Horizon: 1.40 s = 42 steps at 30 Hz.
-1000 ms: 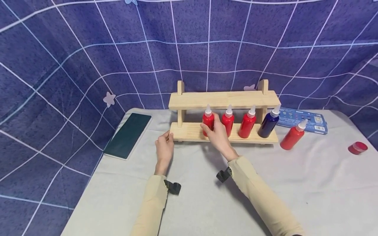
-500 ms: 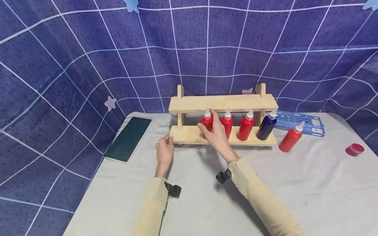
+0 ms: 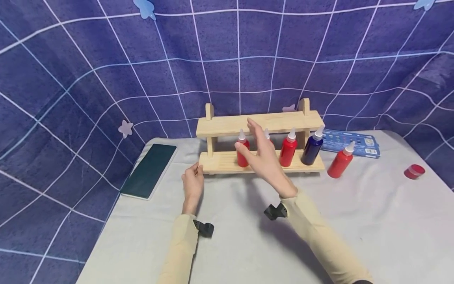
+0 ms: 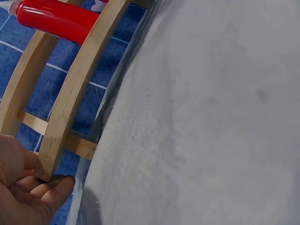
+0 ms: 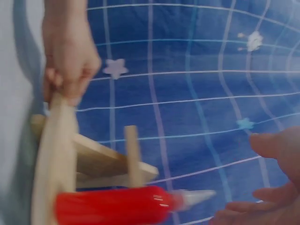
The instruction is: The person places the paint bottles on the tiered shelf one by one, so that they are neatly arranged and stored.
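Observation:
My left hand [image 3: 193, 184] pinches the left end of the lower board of a two-tier wooden shelf [image 3: 221, 161]; thumb and fingers lie around that end in the left wrist view. Over the shelf, my right hand [image 3: 266, 159] is spread with nothing in it. Just beyond its thumb, the leftmost red squeeze bottle [image 3: 242, 156] with a white nozzle stands upright on the lower board. A second red bottle [image 3: 267, 134] is mostly hidden behind that hand. Further right on the same board stand another red bottle [image 3: 288, 153] and a dark blue bottle [image 3: 311, 150].
A red bottle [image 3: 340, 162] stands on the white-covered table right of the shelf, before a flat blue box [image 3: 349, 142]. A small red jar [image 3: 414, 171] is at far right. A dark green book [image 3: 149, 170] lies left. A blue grid curtain [image 3: 227, 47] hangs behind.
My right hand has let go of the leftmost red bottle and lifted up and back from it, fingers spreading. My left hand stays on the shelf's end. The head view has shifted slightly.

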Each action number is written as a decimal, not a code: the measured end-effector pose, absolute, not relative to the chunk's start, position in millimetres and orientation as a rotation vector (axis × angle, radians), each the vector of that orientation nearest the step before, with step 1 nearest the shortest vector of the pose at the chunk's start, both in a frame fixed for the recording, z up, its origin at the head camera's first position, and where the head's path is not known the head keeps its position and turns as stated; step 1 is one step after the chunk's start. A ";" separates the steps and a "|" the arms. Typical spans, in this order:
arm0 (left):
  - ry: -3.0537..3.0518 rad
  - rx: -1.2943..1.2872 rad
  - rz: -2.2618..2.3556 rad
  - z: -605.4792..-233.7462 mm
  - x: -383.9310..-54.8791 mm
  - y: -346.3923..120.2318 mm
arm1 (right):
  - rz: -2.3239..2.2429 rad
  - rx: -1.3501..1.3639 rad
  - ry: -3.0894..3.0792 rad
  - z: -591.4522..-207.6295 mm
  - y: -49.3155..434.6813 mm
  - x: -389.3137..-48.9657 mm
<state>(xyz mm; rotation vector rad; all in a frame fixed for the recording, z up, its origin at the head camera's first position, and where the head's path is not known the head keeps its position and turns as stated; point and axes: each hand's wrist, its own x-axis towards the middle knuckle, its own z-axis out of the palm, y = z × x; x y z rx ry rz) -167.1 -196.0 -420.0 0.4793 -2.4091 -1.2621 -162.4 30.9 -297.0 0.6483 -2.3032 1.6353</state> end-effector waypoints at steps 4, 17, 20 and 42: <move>-2.410 0.483 -1.267 -421.5 -166.9 -196.8 | 1.660 0.662 -2.255 -282.9 50.5 -151.4; -2.409 0.467 -1.315 -421.0 -168.9 -197.6 | 1.680 0.411 -2.147 -263.3 133.8 -135.9; -2.415 0.466 -1.306 -420.6 -168.4 -198.5 | 1.678 0.348 -2.131 -265.0 151.5 -136.7; -2.429 0.433 -1.298 -422.7 -170.4 -199.2 | 1.566 -0.185 -2.288 -336.2 251.5 -162.1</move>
